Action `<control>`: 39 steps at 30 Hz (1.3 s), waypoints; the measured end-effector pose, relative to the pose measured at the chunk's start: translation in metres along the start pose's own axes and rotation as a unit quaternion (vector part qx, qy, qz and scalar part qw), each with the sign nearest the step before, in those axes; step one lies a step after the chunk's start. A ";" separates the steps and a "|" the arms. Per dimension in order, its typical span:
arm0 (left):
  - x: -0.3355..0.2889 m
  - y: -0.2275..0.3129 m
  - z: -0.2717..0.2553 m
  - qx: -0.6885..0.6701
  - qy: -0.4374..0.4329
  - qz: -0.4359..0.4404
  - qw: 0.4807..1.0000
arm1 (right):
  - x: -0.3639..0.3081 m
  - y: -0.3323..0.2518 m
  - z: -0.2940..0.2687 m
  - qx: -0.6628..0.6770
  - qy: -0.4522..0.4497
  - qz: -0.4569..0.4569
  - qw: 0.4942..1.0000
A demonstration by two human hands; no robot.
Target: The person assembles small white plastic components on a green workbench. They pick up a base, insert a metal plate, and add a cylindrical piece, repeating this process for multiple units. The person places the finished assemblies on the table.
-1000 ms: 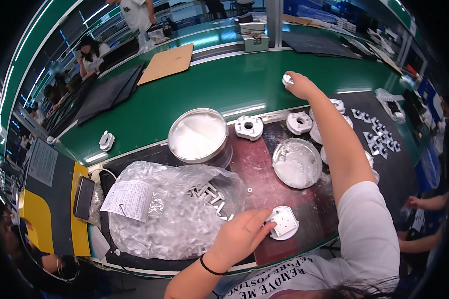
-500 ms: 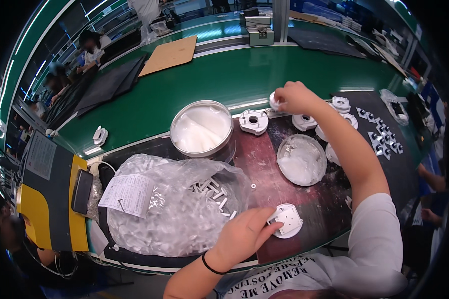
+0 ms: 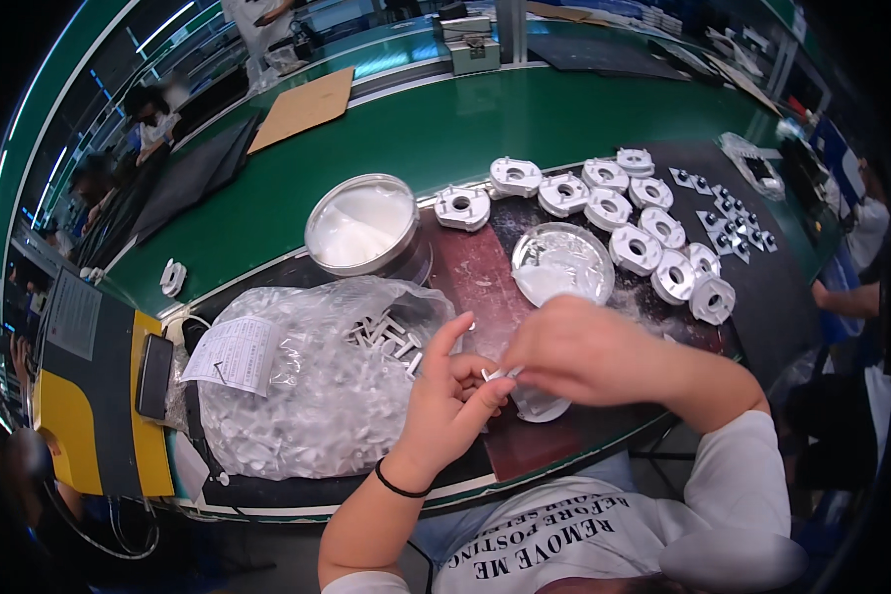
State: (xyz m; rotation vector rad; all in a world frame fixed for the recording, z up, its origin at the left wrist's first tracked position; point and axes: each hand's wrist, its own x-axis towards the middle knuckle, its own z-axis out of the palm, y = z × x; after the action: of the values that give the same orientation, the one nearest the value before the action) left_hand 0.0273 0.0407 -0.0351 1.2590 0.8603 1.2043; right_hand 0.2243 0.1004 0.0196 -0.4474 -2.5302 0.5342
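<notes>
My left hand [image 3: 444, 404] pinches a small white plastic piece [image 3: 493, 375] between thumb and fingers, its index finger raised. My right hand [image 3: 592, 348] meets it from the right, fingers drawn together at the piece's other end; what exactly they grip is partly hidden. Under the hands, on the bench, lies a round white plastic part [image 3: 544, 411], mostly covered by the right hand. Just beyond is a shallow round dish [image 3: 604, 285] with white paste in it. Left of my left hand, a clear plastic bag [image 3: 297, 421] holds many small white T-shaped pieces.
A round metal tin [image 3: 414, 238] with white contents stands behind the bag. Several white ring-shaped housings [image 3: 637, 249] line the back right, beside small metal plates with black knobs [image 3: 731, 213]. A yellow and grey machine [image 3: 99, 396] stands at left; a green belt [image 3: 406, 129] runs behind.
My right hand has come back from the housings at the far edge to meet my left. My left hand has lifted off the round white part. The view has shifted slightly.
</notes>
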 end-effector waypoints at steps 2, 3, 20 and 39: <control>-0.002 -0.001 0.003 -0.006 -0.031 -0.006 0.999 | -0.013 -0.011 0.009 -0.021 0.022 0.018 0.999; -0.002 -0.001 0.003 0.009 -0.047 -0.012 0.999 | -0.018 -0.013 0.013 -0.027 0.043 0.024 0.998; 0.001 -0.008 0.003 0.206 -0.007 0.199 0.958 | -0.101 0.053 0.012 -0.215 0.233 0.314 0.895; 0.004 -0.006 0.001 0.266 0.006 0.199 0.943 | -0.100 0.055 0.018 -0.311 0.175 0.254 0.899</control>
State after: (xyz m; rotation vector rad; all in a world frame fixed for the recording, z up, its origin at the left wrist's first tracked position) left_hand 0.0305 0.0444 -0.0407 1.9373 1.0108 1.3386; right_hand 0.3078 0.1020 -0.0609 -1.3313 -2.1661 -0.2053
